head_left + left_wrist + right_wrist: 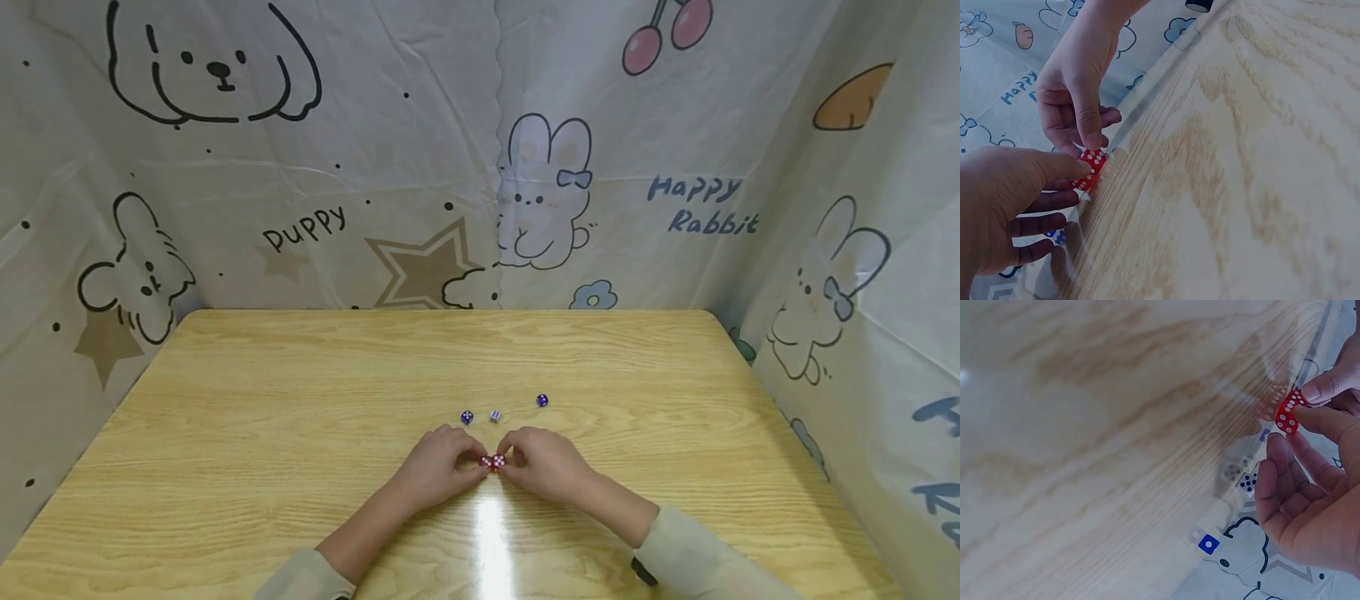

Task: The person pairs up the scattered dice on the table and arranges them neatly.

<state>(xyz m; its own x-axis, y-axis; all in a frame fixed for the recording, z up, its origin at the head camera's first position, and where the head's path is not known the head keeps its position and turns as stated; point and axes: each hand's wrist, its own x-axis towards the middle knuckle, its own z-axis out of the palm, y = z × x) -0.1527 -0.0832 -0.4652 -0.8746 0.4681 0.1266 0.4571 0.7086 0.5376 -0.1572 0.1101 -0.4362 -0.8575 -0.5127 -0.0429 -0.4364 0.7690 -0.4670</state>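
Two red dice with white pips sit side by side near the middle of the table, the left red die (486, 462) against the right red die (499, 461). From the left side, my left hand (441, 468) pinches the left one between thumb and index finger. My right hand (549, 463) pinches the other die from the right, its thumb on the near side. In the right wrist view the remaining fingers of the right hand (1313, 494) curl loosely below the red dice. The left hand (997, 203) keeps its other fingers spread apart in the left wrist view.
Just beyond the hands lie a blue die (467, 417) and a white die (495, 416). A second blue die (542, 400) is farther to the right. The wooden table (300, 375) ends at a printed cloth (420, 150) along its back and sides.
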